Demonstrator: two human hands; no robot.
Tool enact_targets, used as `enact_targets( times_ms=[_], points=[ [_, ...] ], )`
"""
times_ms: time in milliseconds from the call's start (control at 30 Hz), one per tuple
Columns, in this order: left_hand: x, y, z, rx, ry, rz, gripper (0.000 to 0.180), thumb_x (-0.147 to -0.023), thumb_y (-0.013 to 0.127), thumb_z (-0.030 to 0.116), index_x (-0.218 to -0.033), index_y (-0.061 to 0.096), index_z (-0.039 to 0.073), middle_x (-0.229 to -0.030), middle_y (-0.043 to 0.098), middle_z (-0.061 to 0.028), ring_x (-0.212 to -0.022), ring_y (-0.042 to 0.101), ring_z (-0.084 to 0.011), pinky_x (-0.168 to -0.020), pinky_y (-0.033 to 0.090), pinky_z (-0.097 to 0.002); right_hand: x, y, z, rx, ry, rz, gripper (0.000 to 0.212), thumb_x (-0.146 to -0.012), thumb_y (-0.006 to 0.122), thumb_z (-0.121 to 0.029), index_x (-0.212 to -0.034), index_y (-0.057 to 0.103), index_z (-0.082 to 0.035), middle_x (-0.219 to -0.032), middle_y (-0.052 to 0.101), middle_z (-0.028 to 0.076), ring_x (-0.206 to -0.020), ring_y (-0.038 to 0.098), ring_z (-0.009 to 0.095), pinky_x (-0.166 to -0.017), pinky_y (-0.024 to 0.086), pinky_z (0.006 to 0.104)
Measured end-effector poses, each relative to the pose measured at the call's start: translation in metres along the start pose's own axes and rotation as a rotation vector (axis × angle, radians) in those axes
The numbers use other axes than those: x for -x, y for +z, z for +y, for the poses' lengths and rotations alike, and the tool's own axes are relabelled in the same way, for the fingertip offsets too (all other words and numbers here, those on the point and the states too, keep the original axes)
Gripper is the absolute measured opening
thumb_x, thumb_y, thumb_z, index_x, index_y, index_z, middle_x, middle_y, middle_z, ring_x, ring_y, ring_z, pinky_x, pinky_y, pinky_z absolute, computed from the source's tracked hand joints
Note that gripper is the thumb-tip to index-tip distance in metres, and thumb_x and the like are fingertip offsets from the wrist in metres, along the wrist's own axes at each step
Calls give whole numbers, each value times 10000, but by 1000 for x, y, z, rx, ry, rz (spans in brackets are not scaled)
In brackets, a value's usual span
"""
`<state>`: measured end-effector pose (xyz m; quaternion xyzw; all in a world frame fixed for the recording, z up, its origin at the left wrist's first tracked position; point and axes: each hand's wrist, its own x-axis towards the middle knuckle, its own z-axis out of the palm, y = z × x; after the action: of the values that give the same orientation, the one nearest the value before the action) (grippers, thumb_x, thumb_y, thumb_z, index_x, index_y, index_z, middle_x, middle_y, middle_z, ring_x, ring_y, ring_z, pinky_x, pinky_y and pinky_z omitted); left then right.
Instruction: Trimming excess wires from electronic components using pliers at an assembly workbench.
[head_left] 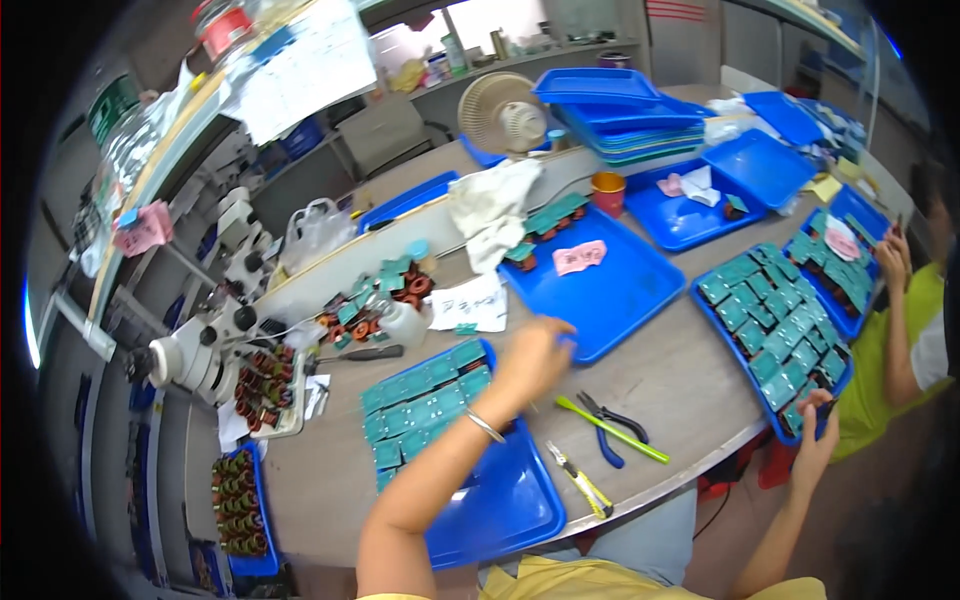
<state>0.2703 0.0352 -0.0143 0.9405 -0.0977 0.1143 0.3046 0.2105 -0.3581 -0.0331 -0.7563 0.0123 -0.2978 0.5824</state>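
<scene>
Green circuit boards (425, 400) lie in rows over the far left part of a half-filled blue tray (500, 490), whose near part is bare. Beneath it runs a grey workbench (310, 520). Right of the half-filled tray, well apart, stands a packed blue tray (756, 392) covered with more boards. Just beyond the half-filled tray lies a broad blue tray (625, 300), with boards along its far left edge. To the half-filled tray's left, a narrow blue tray (257, 566) bears wound coils (238, 500). The left hand (538, 358) reaches across the half-filled tray to the near edge of the broad one; its fingers are drawn close together, but blur hides whether they hold anything. The right hand (815, 425), right of the half-filled tray, is at the packed tray's near edge with fingers bent; I cannot tell whether it grips something. Just right of the half-filled tray lie pliers (601, 412) with a lime-green stick (635, 443) across them, and nearer it, a yellow utility knife (580, 480). Beyond, on the broad tray, rests a pink paper slip (580, 257).
</scene>
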Motion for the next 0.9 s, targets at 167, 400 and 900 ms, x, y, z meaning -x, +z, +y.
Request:
enact_targets(
  times_ms=[167, 400, 900],
  points=[
    [8, -72, -139, -483, -428, 208, 222, -725, 656, 177, -800, 624, -29, -804, 614, -230, -791, 586, -399, -689, 473, -447, 39, 73, -43, -180, 157, -357, 108, -848, 508, -47, -941, 526, 5, -759, 543, 42, -679, 511, 94, -620, 422, 227],
    [3, -69, -166, -501, -404, 8, 412, -671, 722, 372, -793, 628, -10, -828, 631, -216, -790, 611, -365, -689, 493, -430, 57, 127, -60, -207, 184, -590, 116, -803, 541, -13, -918, 541, 6, -711, 547, 33, -665, 529, 87, -623, 429, 215],
    [2, -72, -154, 159, -407, 364, 248, -817, 584, 220, -802, 624, -25, -720, 628, -98, -672, 586, -144, -658, 469, -282, 77, 197, -50, 445, -481, -1045, 451, -689, 714, -259, -1049, 551, -41, -1026, 513, 149, -945, 505, 316, -831, 388, 403]
  ],
)
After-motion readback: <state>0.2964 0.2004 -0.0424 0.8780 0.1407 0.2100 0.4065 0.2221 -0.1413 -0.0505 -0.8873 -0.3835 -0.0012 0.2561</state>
